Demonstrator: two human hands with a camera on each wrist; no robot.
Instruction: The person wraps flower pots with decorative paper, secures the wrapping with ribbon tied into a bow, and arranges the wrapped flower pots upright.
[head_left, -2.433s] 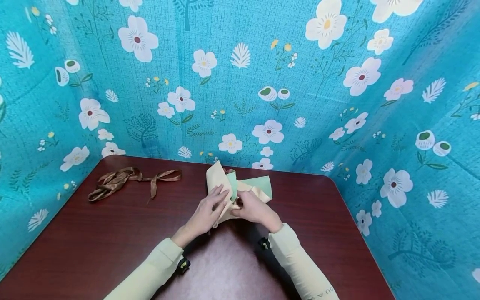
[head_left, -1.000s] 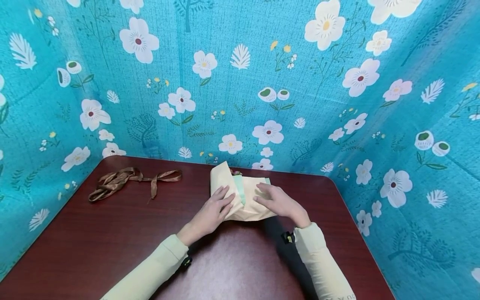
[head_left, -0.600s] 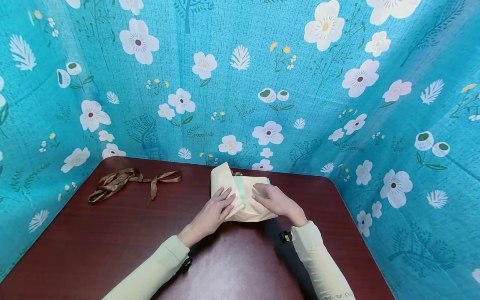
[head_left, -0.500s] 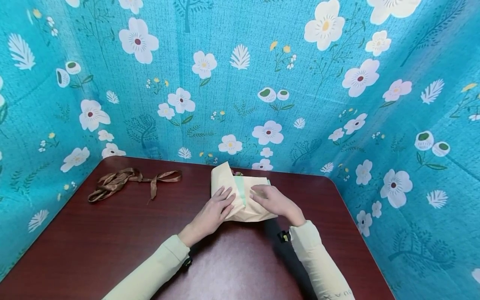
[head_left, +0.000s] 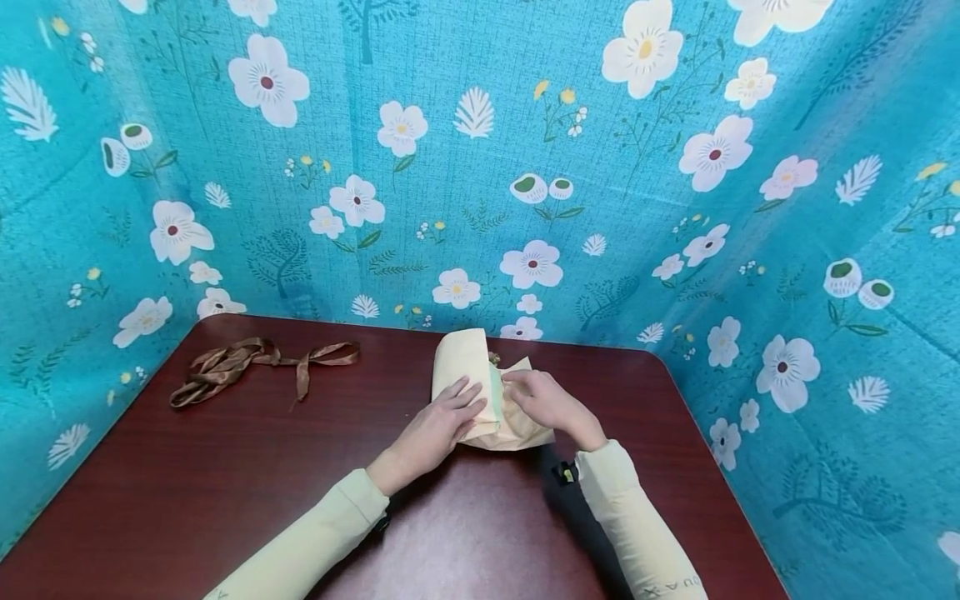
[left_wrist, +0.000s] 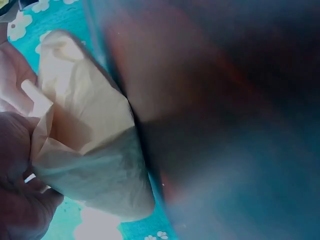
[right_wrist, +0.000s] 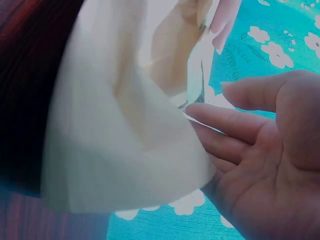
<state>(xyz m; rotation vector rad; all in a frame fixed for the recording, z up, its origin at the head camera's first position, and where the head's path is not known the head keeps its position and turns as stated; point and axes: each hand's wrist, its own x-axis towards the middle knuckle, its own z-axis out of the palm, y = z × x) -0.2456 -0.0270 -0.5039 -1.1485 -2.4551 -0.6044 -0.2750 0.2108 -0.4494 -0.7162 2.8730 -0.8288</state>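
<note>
Cream wrapping paper [head_left: 459, 358] with a pale green strip [head_left: 497, 392] stands folded near the back of the table. A small brownish, flower-like tuft [head_left: 493, 358] peeks out behind the fold; the rest of it is hidden. My left hand [head_left: 435, 429] presses the left panel with its fingers laid straight along it. At the right side, my right hand [head_left: 553, 406] touches the crumpled part of the paper with its fingertips. In the right wrist view, the straight fingers of my right hand [right_wrist: 260, 140] lie against the paper's edge [right_wrist: 165, 180], thumb apart.
A brown satin ribbon [head_left: 225, 367] lies loosely looped at the table's back left, with a bow-like end. The dark red table [head_left: 225, 483] reaches back to a blue flowered cloth [head_left: 420, 192] that hangs behind and on both sides.
The left panel has swung rightward, covering most of the green strip, and my left hand has shifted right with it. My right hand has come out of the fold to the paper's right side.
</note>
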